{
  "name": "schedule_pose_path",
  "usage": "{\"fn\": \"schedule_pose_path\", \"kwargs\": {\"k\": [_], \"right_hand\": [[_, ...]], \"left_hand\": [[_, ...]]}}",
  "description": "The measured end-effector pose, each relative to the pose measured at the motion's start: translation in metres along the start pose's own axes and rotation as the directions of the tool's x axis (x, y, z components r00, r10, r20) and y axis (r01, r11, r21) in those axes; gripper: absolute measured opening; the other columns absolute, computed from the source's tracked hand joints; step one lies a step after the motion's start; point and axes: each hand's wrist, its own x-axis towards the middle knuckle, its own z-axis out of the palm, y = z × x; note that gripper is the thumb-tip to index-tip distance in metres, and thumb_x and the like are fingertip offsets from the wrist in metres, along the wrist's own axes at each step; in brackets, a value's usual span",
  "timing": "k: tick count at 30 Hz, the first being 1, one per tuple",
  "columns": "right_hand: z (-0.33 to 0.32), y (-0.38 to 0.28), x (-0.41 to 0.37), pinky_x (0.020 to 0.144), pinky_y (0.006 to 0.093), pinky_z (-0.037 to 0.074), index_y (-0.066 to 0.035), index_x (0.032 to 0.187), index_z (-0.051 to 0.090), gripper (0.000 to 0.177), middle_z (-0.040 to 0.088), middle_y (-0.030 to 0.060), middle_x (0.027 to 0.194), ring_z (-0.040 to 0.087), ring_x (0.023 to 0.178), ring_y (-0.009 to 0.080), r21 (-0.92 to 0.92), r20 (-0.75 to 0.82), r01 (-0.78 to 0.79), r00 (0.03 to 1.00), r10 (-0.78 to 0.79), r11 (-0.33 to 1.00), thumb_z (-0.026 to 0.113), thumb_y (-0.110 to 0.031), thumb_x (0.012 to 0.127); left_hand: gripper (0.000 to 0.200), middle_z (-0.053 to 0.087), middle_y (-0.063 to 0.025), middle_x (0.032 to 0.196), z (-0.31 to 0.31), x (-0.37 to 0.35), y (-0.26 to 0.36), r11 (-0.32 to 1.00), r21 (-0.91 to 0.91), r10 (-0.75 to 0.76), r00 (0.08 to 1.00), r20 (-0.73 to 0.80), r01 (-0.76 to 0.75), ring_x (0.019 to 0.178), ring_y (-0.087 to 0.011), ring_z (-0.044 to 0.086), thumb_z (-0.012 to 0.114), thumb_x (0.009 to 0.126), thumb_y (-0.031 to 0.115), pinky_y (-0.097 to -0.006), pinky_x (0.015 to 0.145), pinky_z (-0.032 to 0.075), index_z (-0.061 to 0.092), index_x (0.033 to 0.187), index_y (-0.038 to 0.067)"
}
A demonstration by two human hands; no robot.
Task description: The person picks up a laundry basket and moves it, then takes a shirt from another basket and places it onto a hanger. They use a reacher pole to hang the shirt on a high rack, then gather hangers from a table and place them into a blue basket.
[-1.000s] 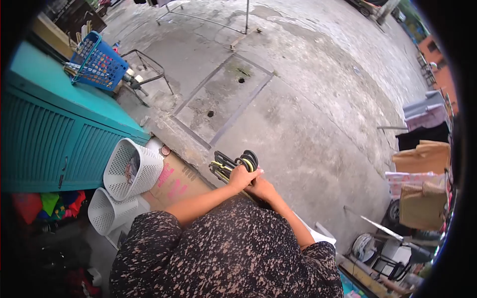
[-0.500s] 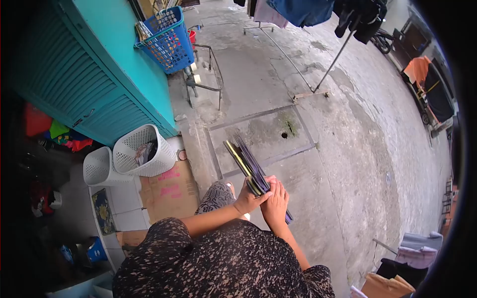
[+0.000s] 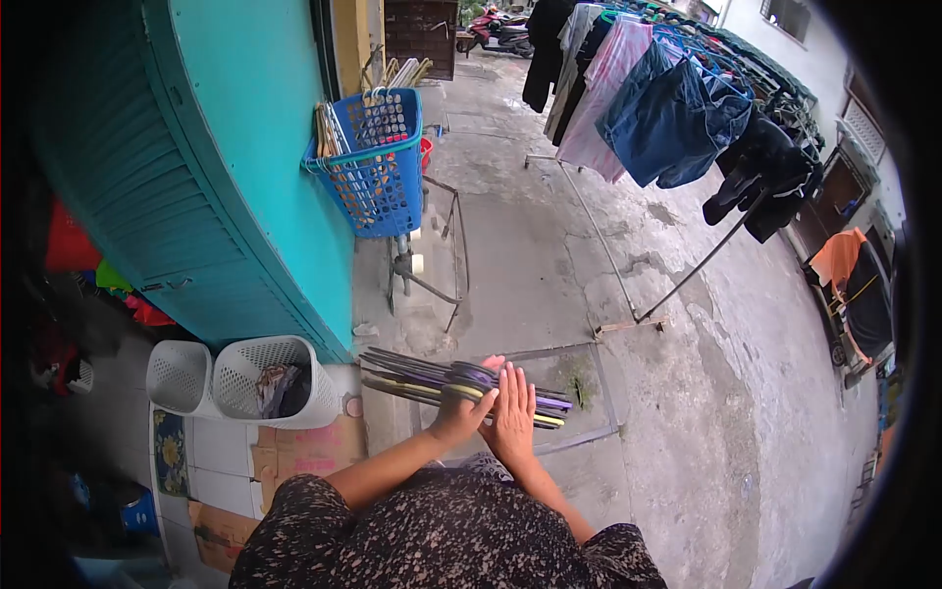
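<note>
A bundle of thin plastic clothes hangers point(image 3: 402, 377), black, purple and yellow, lies crosswise in front of my body. My left hand point(image 3: 459, 414) is closed around its middle. Against the bundle's right part rests my right hand point(image 3: 511, 414), its fingers stretched out and lying flat across the hangers. Short purple and yellow ends stick out to the right of that hand. The hangers under both palms are hidden.
A blue basket point(image 3: 378, 201) holding hangers stands by the turquoise door point(image 3: 265, 147). White baskets point(image 3: 319, 393) sit at the lower left, one with cloth inside. Laundry point(image 3: 677, 118) hangs on a metal rack at upper right, its wooden foot point(image 3: 628, 327) on the concrete.
The hanger bundle has turned from a steep slant to nearly level and shifted left. My right hand's fingers have straightened over it. The view has tilted up, showing more laundry.
</note>
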Motion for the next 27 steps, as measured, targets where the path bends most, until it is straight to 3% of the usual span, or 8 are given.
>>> {"fn": "schedule_pose_path", "kwargs": {"k": [3,8,10,13,15,21,24,27], "right_hand": [[0.038,0.002,0.053,0.102,0.0448,0.017,0.006,0.125,0.029,0.062,0.031,0.0178,0.132,0.026,0.125,0.0312,-0.032,0.066,0.102,0.993,-0.099,0.994,0.052,-0.021,0.073],[0.059,-0.005,0.139,0.097,0.0416,0.024,0.006,0.114,0.039,0.050,0.044,0.0200,0.115,0.038,0.112,0.0314,0.062,0.040,0.350,0.935,-0.353,0.935,0.047,-0.024,0.075],[0.077,-0.002,0.178,0.090,0.0391,0.030,0.005,0.110,0.042,0.044,0.047,0.0171,0.109,0.043,0.104,0.0287,0.146,-0.021,0.456,0.888,-0.458,0.878,0.047,-0.021,0.075],[0.102,0.010,0.242,0.075,0.0347,0.038,0.001,0.100,0.047,0.038,0.053,0.0106,0.096,0.050,0.087,0.0252,0.294,0.105,0.525,0.813,-0.573,0.799,0.055,-0.021,0.070],[0.113,0.025,0.289,0.071,0.0352,0.040,-0.002,0.099,0.048,0.044,0.055,0.0096,0.091,0.054,0.084,0.0250,0.398,0.069,0.592,0.743,-0.666,0.701,0.062,-0.024,0.064],[0.089,0.058,0.417,0.067,0.0335,0.038,-0.008,0.100,0.045,0.049,0.055,0.0037,0.079,0.054,0.079,0.0216,0.272,0.219,0.732,0.585,-0.781,0.625,0.068,-0.023,0.059],[0.034,0.058,0.491,0.067,0.0309,0.038,-0.009,0.094,0.045,0.044,0.055,0.0017,0.076,0.055,0.076,0.0189,0.163,0.288,0.856,0.434,-0.854,0.490,0.068,-0.022,0.058],[-0.040,0.049,0.570,0.074,0.0311,0.039,-0.007,0.092,0.046,0.044,0.056,0.0042,0.075,0.056,0.080,0.0194,0.048,0.314,0.910,0.379,-0.871,0.413,0.069,-0.021,0.057]], "left_hand": [[0.043,0.054,-0.0151,0.111,-0.018,0.027,-0.002,0.988,0.146,0.054,0.994,-0.100,-0.039,0.104,-0.0264,0.051,0.055,0.080,0.010,-0.0336,0.088,0.038,0.041,0.118,-0.004],[0.011,0.061,-0.0122,0.090,-0.044,0.086,-0.039,0.957,0.252,-0.010,0.879,-0.476,0.147,0.078,-0.0222,0.058,0.054,0.079,0.005,-0.0311,0.072,0.044,0.058,0.085,-0.003],[0.013,0.061,-0.0118,0.087,-0.058,0.107,-0.050,0.973,0.108,-0.105,0.801,-0.589,0.206,0.077,-0.0205,0.058,0.052,0.081,0.007,-0.0310,0.072,0.044,0.058,0.086,-0.004],[0.025,0.052,-0.0087,0.102,-0.083,0.134,-0.091,0.959,0.186,-0.083,0.841,-0.534,0.213,0.094,-0.0162,0.048,0.045,0.085,0.005,-0.0278,0.082,0.038,0.045,0.108,-0.005],[0.022,0.052,-0.0118,0.104,-0.082,0.164,-0.107,0.968,0.105,-0.124,0.794,-0.595,0.230,0.095,-0.0197,0.049,0.046,0.085,0.007,-0.0308,0.084,0.037,0.049,0.102,-0.006],[0.043,0.032,-0.0131,0.127,-0.084,0.261,-0.116,0.993,0.041,-0.073,0.858,-0.508,0.109,0.113,-0.0217,0.036,0.043,0.084,0.005,-0.0333,0.096,0.028,0.028,0.124,-0.006],[0.062,0.031,-0.0268,0.122,-0.100,0.297,-0.097,0.718,0.695,0.216,0.939,-0.268,0.033,0.113,-0.0389,0.034,0.053,0.081,0.017,-0.0490,0.098,0.020,0.020,0.126,-0.009],[0.076,0.022,-0.0295,0.130,-0.103,0.297,-0.113,0.539,0.835,0.130,0.969,-0.209,0.108,0.121,-0.0440,0.023,0.059,0.075,0.031,-0.0605,0.095,0.009,0.020,0.126,-0.009]]}}
